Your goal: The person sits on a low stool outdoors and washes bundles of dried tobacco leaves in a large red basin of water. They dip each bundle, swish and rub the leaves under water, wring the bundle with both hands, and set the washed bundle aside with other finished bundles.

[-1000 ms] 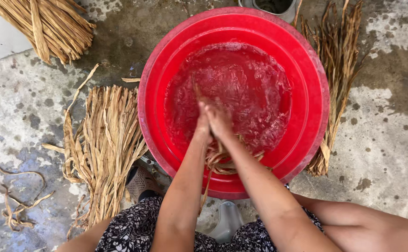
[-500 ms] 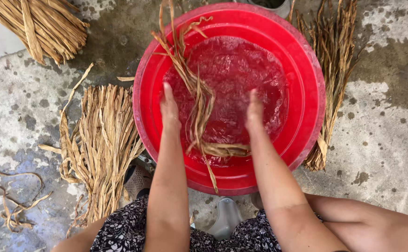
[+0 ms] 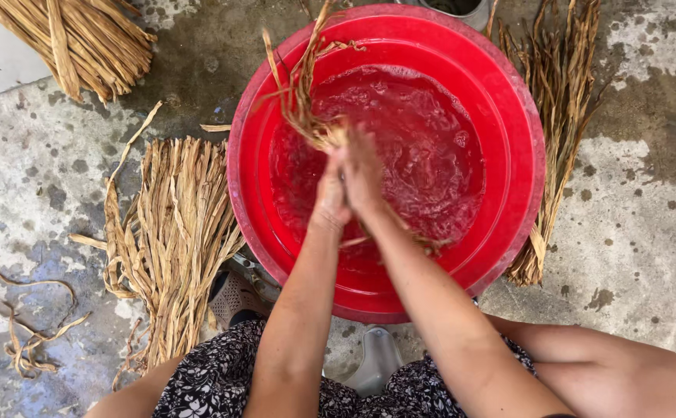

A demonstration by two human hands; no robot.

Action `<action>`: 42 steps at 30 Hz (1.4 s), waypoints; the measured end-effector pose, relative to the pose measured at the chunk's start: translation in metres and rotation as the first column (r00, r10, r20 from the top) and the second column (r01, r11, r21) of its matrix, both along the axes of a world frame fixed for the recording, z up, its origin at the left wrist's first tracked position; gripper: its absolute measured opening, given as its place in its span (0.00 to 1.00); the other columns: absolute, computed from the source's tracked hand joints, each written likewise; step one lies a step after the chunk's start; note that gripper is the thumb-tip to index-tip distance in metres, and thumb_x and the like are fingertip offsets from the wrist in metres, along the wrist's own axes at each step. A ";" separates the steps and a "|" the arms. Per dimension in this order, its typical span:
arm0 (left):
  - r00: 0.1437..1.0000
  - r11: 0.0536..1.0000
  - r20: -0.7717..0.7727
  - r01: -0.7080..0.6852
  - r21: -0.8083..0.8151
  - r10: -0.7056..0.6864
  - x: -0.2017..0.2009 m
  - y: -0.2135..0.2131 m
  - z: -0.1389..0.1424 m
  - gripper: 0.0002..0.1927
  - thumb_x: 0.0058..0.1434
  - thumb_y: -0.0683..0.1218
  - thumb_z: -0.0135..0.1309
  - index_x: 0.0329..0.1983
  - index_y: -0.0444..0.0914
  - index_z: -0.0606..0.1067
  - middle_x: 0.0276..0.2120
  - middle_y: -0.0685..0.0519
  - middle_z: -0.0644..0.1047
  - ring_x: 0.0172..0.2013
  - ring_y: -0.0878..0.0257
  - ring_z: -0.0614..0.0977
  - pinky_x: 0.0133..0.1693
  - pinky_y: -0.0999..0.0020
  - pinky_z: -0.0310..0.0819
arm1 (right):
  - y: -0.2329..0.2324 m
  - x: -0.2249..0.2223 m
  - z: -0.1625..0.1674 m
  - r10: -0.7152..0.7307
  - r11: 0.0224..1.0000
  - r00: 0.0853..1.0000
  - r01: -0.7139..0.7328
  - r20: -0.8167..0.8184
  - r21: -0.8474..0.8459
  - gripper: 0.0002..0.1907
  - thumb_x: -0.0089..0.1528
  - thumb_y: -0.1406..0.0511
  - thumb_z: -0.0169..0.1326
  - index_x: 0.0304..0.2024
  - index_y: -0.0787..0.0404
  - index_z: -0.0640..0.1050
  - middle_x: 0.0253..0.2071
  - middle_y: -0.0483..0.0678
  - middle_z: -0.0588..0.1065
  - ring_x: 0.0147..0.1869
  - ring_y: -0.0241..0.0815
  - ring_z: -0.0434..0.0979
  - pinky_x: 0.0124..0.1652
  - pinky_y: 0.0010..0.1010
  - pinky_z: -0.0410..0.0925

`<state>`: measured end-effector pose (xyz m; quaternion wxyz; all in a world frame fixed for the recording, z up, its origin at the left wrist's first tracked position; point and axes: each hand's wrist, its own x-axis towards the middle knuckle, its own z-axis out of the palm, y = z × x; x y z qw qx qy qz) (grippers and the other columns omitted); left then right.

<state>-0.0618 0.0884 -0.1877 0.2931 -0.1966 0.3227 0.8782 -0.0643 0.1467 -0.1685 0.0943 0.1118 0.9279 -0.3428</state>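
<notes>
A large red plastic basin [image 3: 508, 93] holds rippling water. Over its middle, my left hand [image 3: 330, 190] and my right hand [image 3: 365, 174] are pressed together around a wet bundle of tan dried straw strips [image 3: 299, 85]. The strips stick out past my fingers toward the basin's far left rim, and a few trail back under my right forearm near the front rim. Both hands are closed on the bundle, palms facing each other.
A flat pile of dried strips [image 3: 171, 232] lies on the concrete left of the basin. Another bundle [image 3: 75, 39] sits at the top left, a darker wet bundle [image 3: 558, 131] right of the basin. Loose strips [image 3: 20, 325] curl at far left. My patterned skirt fills the bottom.
My hands were apart with the strips stretched between them half a second ago. They have come together over the basin's middle, bunching the strips, and the water is more disturbed.
</notes>
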 end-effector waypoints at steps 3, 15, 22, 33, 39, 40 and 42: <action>0.993 0.997 -0.111 0.041 0.058 -0.034 -0.004 0.006 -0.002 0.51 0.63 0.70 0.53 0.77 0.33 0.54 0.77 0.44 0.56 0.75 0.54 0.56 0.75 0.56 0.44 | 0.022 -0.008 0.003 -0.182 0.983 0.981 0.182 -0.062 -0.018 0.30 0.75 0.49 0.28 0.79 0.46 0.52 0.82 0.50 0.43 0.84 0.51 0.35 0.77 0.54 0.39; 0.994 0.987 0.066 0.098 -0.129 -0.091 -0.005 -0.007 0.010 0.47 0.62 0.70 0.45 0.75 0.35 0.57 0.71 0.38 0.62 0.72 0.48 0.62 0.69 0.50 0.59 | -0.003 0.011 -0.005 -0.054 0.996 0.994 0.047 -0.094 -0.072 0.38 0.68 0.39 0.14 0.77 0.38 0.52 0.81 0.47 0.44 0.85 0.55 0.38 0.75 0.62 0.34; 0.998 0.993 -0.014 0.056 -0.106 -0.058 -0.012 -0.007 0.014 0.54 0.58 0.76 0.43 0.76 0.37 0.54 0.73 0.37 0.58 0.73 0.44 0.60 0.69 0.46 0.57 | 0.010 0.001 -0.012 -0.170 0.973 0.984 0.160 -0.046 -0.167 0.38 0.67 0.39 0.19 0.77 0.40 0.50 0.82 0.47 0.40 0.82 0.57 0.32 0.69 0.67 0.31; 0.916 0.898 -0.292 0.137 -0.419 -0.275 -0.028 0.016 0.037 0.59 0.52 0.77 0.55 0.75 0.34 0.59 0.73 0.36 0.64 0.74 0.43 0.60 0.71 0.44 0.47 | 0.084 -0.020 0.003 -0.336 0.768 0.927 0.372 0.167 -0.521 0.40 0.69 0.37 0.20 0.79 0.40 0.55 0.71 0.66 0.58 0.75 0.67 0.50 0.72 0.62 0.45; 0.967 0.776 -0.058 0.163 -0.609 -0.249 -0.040 -0.030 0.038 0.61 0.53 0.78 0.50 0.79 0.43 0.43 0.78 0.45 0.48 0.76 0.49 0.48 0.71 0.45 0.42 | 0.112 0.015 -0.007 -0.157 0.742 0.924 0.344 0.350 -0.576 0.49 0.64 0.29 0.30 0.75 0.51 0.57 0.80 0.53 0.51 0.84 0.52 0.45 0.75 0.57 0.43; 0.968 0.765 0.037 0.218 -0.606 -0.246 -0.034 -0.032 0.035 0.61 0.51 0.78 0.47 0.79 0.45 0.43 0.77 0.46 0.47 0.76 0.48 0.49 0.70 0.42 0.42 | 0.110 0.024 -0.010 -0.056 0.774 0.928 0.273 0.368 -0.571 0.51 0.66 0.28 0.33 0.75 0.56 0.55 0.81 0.54 0.50 0.85 0.52 0.44 0.77 0.55 0.44; 0.942 0.741 0.236 0.334 -0.583 -0.238 -0.004 -0.034 0.024 0.60 0.48 0.80 0.41 0.80 0.50 0.43 0.77 0.49 0.46 0.75 0.47 0.51 0.68 0.36 0.43 | 0.103 0.038 -0.016 -0.016 0.923 0.746 0.267 0.665 -0.277 0.54 0.54 0.35 0.51 0.76 0.46 0.51 0.78 0.51 0.45 0.80 0.56 0.43 0.70 0.62 0.44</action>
